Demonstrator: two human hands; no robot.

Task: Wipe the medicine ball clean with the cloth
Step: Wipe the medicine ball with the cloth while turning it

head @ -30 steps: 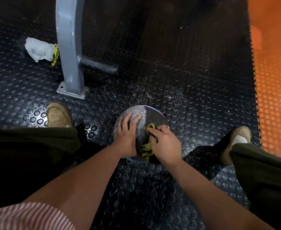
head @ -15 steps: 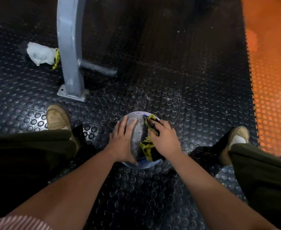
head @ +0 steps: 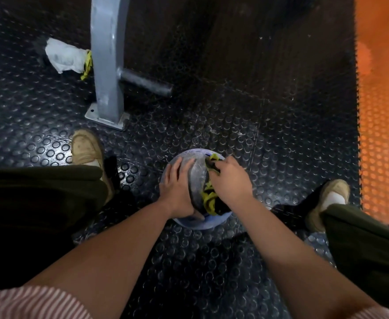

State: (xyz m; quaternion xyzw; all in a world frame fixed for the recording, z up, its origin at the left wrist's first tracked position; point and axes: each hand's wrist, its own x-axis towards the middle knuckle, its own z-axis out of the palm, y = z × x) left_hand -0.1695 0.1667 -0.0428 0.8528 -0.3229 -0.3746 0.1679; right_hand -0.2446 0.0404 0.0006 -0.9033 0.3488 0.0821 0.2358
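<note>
A grey and pale blue medicine ball (head: 197, 178) sits on the studded black floor between my feet. My left hand (head: 178, 188) lies flat on the ball's left side, fingers straight, steadying it. My right hand (head: 230, 183) grips a yellow and black cloth (head: 208, 199) and presses it against the ball's right side. The cloth's top end pokes out by my fingertips near the ball's far edge. Most of the ball's right half is hidden under my hand and the cloth.
A grey metal post (head: 107, 61) with a base plate and a side bar stands at the far left. A white wrapped bundle (head: 63, 56) with yellow tape lies beside it. My shoes (head: 86, 148) flank the ball. Orange studded flooring (head: 383, 134) runs along the right.
My right hand has slid the cloth from the near middle of the ball up toward its far right edge. My left hand has stayed pressed on the left side.
</note>
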